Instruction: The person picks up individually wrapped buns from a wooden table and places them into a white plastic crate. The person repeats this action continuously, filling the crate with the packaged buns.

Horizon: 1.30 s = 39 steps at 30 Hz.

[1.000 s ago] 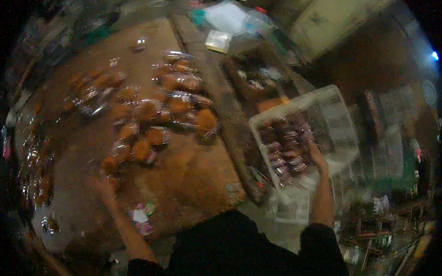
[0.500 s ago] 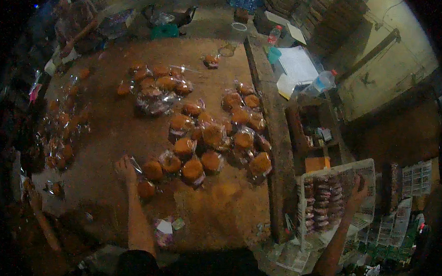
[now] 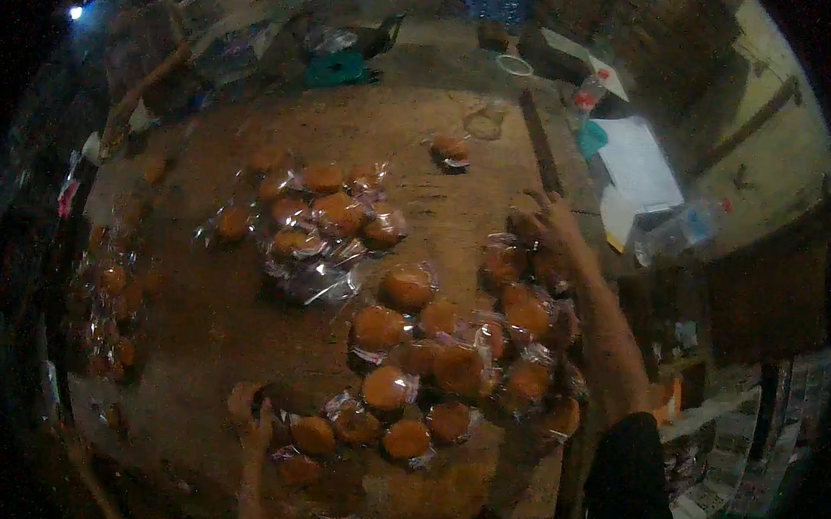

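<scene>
Round brown buns in clear wrappers lie in a loose group (image 3: 457, 366) across the right half of the table. My right hand (image 3: 558, 228) reaches over the far right end of this group. Its fingers are apart above a dark wrapped bun (image 3: 524, 224), with nothing visibly gripped. At the group's near left edge is my left hand (image 3: 250, 407), blurred, its fingers curled beside a dark rounded shape. What they hold, if anything, cannot be made out. A wrapped bun (image 3: 311, 435) lies just right of that hand.
Another heap of wrapped buns (image 3: 339, 214) sits farther back, and more (image 3: 112, 313) lie along the left side. One bun (image 3: 451, 152) lies alone at the far end. Bottles (image 3: 686, 231) and papers (image 3: 640, 167) are on the right ledge. Another person's arm (image 3: 147, 85) shows at far left.
My right hand has left the crate of packs at the right and come over the far right buns. My view has shifted, so the table's things sit lower. My left hand stays by the near buns.
</scene>
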Tool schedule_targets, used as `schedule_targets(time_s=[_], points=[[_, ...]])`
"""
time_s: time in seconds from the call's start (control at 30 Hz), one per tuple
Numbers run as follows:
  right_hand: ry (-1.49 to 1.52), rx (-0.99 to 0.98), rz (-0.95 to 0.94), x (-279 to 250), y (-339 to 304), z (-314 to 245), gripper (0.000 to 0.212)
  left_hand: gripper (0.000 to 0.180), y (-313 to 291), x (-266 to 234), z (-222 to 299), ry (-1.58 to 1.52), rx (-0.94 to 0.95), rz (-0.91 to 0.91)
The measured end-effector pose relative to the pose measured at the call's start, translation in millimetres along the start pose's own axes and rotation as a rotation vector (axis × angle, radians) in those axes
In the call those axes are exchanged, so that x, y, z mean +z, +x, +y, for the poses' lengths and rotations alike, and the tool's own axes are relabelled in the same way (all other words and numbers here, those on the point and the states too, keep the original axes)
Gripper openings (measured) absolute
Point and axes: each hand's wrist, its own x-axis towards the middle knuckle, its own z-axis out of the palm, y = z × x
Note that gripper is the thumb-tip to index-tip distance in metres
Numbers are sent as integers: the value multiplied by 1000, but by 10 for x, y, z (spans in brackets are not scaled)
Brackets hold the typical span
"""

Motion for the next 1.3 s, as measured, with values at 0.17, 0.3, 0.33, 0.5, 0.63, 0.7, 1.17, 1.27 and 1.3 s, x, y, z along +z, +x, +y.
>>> schedule_targets(time_s=[0.17, 0.3, 0.33, 0.5, 0.63, 0.7, 1.17, 1.27, 1.3], points=[[-275, -60, -119, 588, -489, -462, 60, 35, -50, -152, 130, -89, -225, -87], [-15, -256, -333, 202, -711, -874, 46, 40, 24, -217, 193, -91, -126, -186], [106, -322, -356, 149, -515, -907, 42, 39, 33, -220, 192, -94, -116, -184], [-22, -450, 362, 625, 1566, -804, 49, 26, 23, -264, 165, 12, -152, -236], [12, -267, 98, 1075, 1691, -659, 53, 18, -4, -254, 113, -30, -189, -222], [-193, -201, 75, 1101, 1259, -709, 48, 17, -6, -195, 112, -28, -156, -150], [-95, -581, -82, 1176, -60, -2901, 54, 19, 150, -211, 252, -48, -34, -27], [114, -446, -88, 1223, -143, -2860, 54, 19, 118, -195, 242, -68, -81, -30], [148, -475, -69, 1196, -187, -2826, 53, 19, 115, -184, 240, -27, -80, -6]])
